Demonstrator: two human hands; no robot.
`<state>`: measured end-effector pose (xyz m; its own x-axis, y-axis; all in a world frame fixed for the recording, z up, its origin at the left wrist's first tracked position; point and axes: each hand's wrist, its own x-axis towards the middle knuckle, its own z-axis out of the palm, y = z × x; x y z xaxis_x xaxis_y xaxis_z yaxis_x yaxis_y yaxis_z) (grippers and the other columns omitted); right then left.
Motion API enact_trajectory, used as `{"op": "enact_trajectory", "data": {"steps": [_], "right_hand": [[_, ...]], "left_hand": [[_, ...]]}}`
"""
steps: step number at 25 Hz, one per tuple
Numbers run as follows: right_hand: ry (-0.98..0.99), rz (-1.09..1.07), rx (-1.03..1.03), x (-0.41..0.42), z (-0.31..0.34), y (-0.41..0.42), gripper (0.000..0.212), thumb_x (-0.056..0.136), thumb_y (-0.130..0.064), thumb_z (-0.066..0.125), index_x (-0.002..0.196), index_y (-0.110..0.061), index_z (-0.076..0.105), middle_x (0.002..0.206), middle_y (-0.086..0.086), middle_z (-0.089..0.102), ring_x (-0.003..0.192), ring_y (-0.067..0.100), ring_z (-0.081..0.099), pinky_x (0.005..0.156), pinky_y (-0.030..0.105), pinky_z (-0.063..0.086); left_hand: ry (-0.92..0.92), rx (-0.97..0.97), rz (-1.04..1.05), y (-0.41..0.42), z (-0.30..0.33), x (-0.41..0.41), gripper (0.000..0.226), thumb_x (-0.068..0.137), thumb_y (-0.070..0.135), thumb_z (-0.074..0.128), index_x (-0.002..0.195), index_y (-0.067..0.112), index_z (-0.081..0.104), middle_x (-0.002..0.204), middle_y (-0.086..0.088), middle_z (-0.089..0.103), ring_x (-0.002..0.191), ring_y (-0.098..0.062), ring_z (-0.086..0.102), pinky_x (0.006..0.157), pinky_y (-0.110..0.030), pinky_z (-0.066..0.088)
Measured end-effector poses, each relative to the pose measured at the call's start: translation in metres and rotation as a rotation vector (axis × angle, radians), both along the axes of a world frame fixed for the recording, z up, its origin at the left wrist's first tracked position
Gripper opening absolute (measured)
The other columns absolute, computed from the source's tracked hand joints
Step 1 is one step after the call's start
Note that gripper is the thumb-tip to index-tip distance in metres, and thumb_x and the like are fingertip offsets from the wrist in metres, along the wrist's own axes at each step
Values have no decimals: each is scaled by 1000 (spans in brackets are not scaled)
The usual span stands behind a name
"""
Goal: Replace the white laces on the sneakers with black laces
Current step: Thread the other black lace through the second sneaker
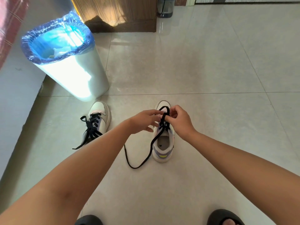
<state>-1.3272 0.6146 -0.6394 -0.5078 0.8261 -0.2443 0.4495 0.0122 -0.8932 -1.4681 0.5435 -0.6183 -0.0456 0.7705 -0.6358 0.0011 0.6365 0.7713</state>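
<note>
Pale glossy floor tiles (203, 65) catch bright daylight. A white bin (78, 75) with a blue liner (56, 39) stands left, near a wooden cabinet (116, 12).

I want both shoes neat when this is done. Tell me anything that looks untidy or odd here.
The left shoe has black laces, but they are untied, with ends trailing on the floor. On the right shoe, a long lace end loops across the tiles while both hands work at it. Nothing looks spilled or damaged.

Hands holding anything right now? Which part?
Both hands, left and right, pinch the black lace at its loop above the right sneaker's eyelets; its loose end trails on the floor.
</note>
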Motion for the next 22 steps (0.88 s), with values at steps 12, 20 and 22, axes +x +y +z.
{"op": "enact_trajectory", "data": {"steps": [12, 20, 22], "right_hand": [[106, -142, -362, 21, 3, 6, 30, 82, -9, 70, 65, -17, 46, 69, 4, 63, 60, 10, 52, 53, 17, 40], [201, -242, -676, 23, 1, 12, 13, 90, -11, 60, 84, -17, 51, 77, -1, 72, 72, 10, 61, 72, 27, 45], [243, -216, -707, 19, 4, 12, 13, 90, -7, 59, 84, -17, 53, 77, 0, 71, 71, 10, 62, 69, 26, 46]], "left_hand": [[-493, 100, 846, 6, 19, -58, 37, 92, 30, 47, 57, 21, 42, 78, 0, 66, 87, -15, 61, 86, -37, 42], [352, -178, 586, -10, 2, -68, 33, 96, 27, 41, 110, 5, 60, 108, -13, 53, 91, -26, 54, 86, -38, 41], [589, -212, 354, -5, -4, -42, 44, 98, 30, 37, 115, -4, 60, 109, -17, 58, 96, -29, 55, 84, -36, 41]]}}
